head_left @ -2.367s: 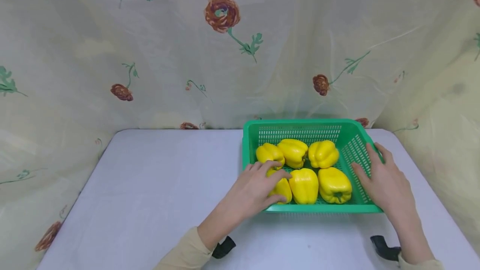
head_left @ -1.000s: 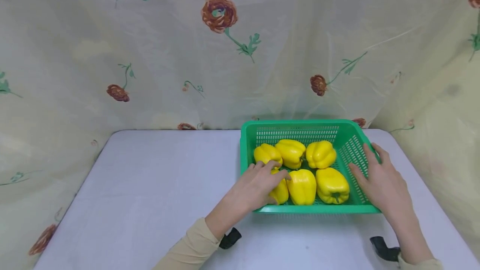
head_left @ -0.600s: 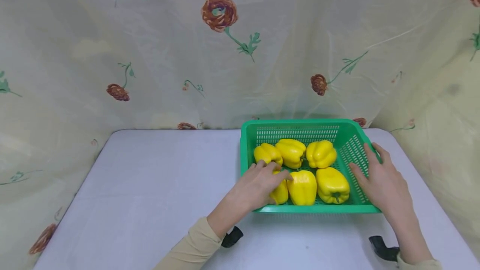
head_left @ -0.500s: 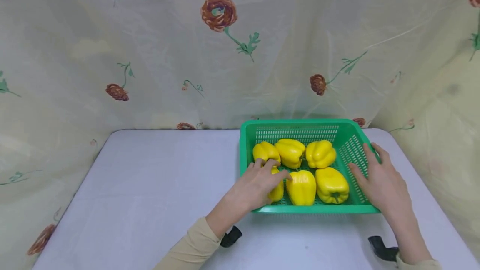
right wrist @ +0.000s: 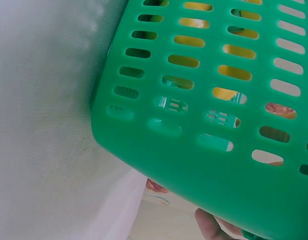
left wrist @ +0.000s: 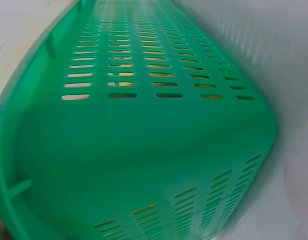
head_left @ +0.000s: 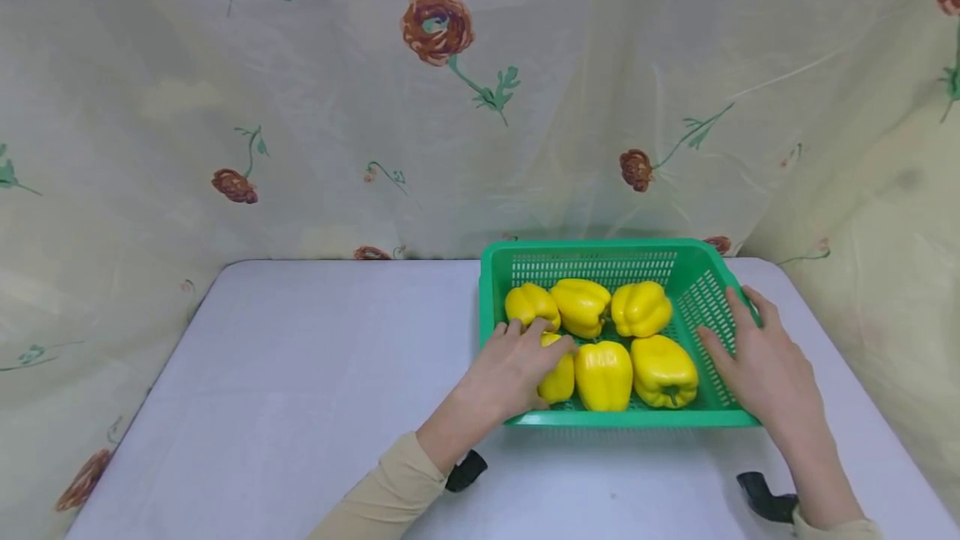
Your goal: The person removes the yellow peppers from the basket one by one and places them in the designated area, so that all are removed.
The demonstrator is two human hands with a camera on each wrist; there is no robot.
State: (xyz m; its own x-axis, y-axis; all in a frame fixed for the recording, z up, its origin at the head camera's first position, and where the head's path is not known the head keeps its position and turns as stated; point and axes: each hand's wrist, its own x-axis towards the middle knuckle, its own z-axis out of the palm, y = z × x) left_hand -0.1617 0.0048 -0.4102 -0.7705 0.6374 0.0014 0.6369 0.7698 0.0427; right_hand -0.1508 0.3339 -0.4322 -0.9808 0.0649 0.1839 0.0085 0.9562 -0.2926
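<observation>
A green plastic basket (head_left: 637,417) with slotted walls stands at the table's right side, holding several yellow bell peppers in two rows. My left hand (head_left: 513,365) reaches over the basket's front left corner. Its curled fingers and thumb hold the front left pepper (head_left: 557,380), part of which the hand covers. Right of it sits the front middle pepper (head_left: 604,377), close to my index fingertip. My right hand (head_left: 776,365) grips the basket's right rim, thumb on the inner side. Both wrist views are filled mostly by the basket's outer wall (left wrist: 134,135); fingertips (right wrist: 208,225) show under the rim in the right one.
The white-covered table (head_left: 322,373) stretches out to the left of the basket. Behind it hangs a flower-printed curtain (head_left: 337,90), close to the basket's back rim. Black curved pieces (head_left: 767,497) sit by both wrists.
The left hand has shifted the front left pepper slightly left, then back a little to the right. The back left pepper has moved slightly left. My right hand stays on the rim.
</observation>
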